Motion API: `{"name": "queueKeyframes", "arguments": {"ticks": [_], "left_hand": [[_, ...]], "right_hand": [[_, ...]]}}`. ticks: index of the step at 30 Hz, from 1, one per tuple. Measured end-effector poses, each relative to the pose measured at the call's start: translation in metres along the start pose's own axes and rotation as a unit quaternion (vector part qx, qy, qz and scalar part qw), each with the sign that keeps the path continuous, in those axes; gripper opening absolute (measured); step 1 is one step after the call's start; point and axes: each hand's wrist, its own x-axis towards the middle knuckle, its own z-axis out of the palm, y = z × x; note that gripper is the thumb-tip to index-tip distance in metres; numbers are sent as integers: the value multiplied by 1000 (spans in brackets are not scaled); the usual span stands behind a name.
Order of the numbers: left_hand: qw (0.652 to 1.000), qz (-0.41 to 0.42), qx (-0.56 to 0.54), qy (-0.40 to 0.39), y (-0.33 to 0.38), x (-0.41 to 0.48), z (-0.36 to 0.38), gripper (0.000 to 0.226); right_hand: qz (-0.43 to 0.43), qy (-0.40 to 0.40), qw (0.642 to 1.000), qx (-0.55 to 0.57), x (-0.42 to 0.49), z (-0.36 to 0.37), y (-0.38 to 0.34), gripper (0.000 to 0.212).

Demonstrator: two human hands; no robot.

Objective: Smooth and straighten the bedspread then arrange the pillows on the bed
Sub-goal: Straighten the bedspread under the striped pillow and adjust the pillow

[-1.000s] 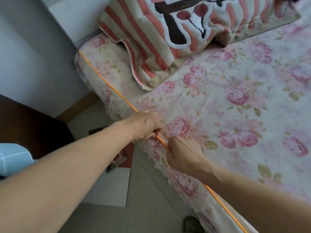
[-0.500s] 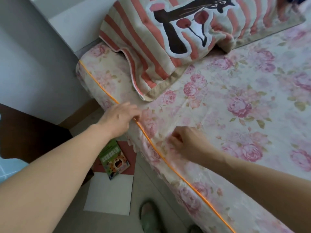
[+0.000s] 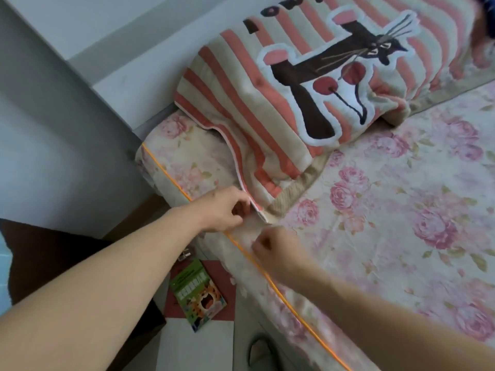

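Note:
The floral bedspread (image 3: 401, 210), edged with orange piping (image 3: 270, 279), covers the bed. At the head end lies a striped pillow (image 3: 267, 111) with a black cat print, its lower corner hanging toward the bed's edge. My left hand (image 3: 225, 210) sits on the piping right against that corner, fingers curled and pinching the bedspread there. A short way down the edge, my right hand (image 3: 273, 250) is curled into a fist, pinching the bedspread just inside the piping. The two hands are a hand's width apart.
On the floor beside the bed lie a green picture book (image 3: 198, 293) on a red mat, a white board (image 3: 192, 346) and a slipper (image 3: 259, 352). Dark brown furniture (image 3: 53, 263) stands at the left. A white headboard ledge (image 3: 134, 73) and a grey wall close off the corner.
Both hands have moved along the bed's edge toward the head end. My left hand now reaches the pillow's corner, and my right hand has followed it up the piping.

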Motion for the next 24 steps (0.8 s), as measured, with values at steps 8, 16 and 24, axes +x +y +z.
{"name": "queueKeyframes", "arguments": {"ticks": [8,16,24], "left_hand": [[726,-191,-633,189,29,84,-32,102],[694,-294,-631,184,80,113,-64,76],[752,-288,-593,16,123,100,-54,99]], "right_hand": [[240,276,806,465,95,-119,31,33],[243,253,751,559,138,-179,43,68],[253,366,703,555,120,-216,82,23]]}}
